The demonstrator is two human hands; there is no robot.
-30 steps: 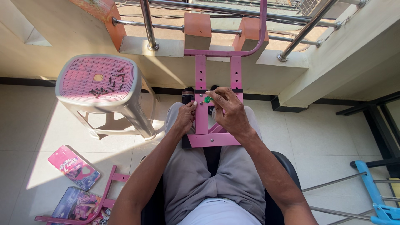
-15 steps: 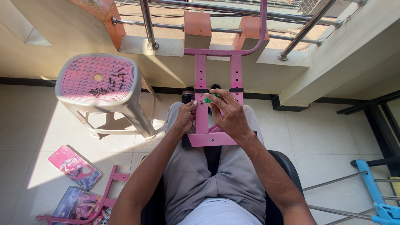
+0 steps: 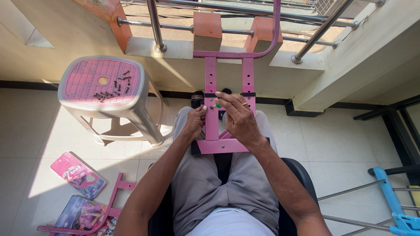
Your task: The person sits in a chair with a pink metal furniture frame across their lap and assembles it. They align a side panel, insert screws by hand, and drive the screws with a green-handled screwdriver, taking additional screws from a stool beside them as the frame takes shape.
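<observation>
Pink plastic and pink-painted metal everywhere here. Far left on the tiled floor (image 3: pixel 35 131) lie two illustrated panels (image 3: pixel 78 175) and a spare pink frame piece (image 3: pixel 114 192), its lower end cut off by the picture's edge. Above them stands a grey plastic stool (image 3: pixel 105 94) with a pink perforated seat, and a scatter of dark screws (image 3: pixel 111 89) sits loose on top, well apart from the hands.

Moving in: the left hand (image 3: pixel 194 122) is up against the left upright of the pink metal frame (image 3: pixel 218 144), fingertips pressed together on something small at the bar's edge. Whether that is a nut or a screw head cannot be told. The frame itself stands propped on the person's lap, its base across the knees, its curved top reaching toward the steel railing (image 3: pixel 153 26).

Just right, the right hand (image 3: pixel 238 120) lies over the frame, fingers spread long and reaching to a small green piece (image 3: pixel 217 105) on the upright. The grip there looks light, fingertips only; the palm hides the lower bar.

The risk, by the look of it: a tiny fastener held this loosely could slip, drop between the knees and roll across the tiles. The frame is only balanced on the thighs, so a twist could tip it toward the railing.

Far right, a blue drying rack (image 3: pixel 393 196) runs out of view.
</observation>
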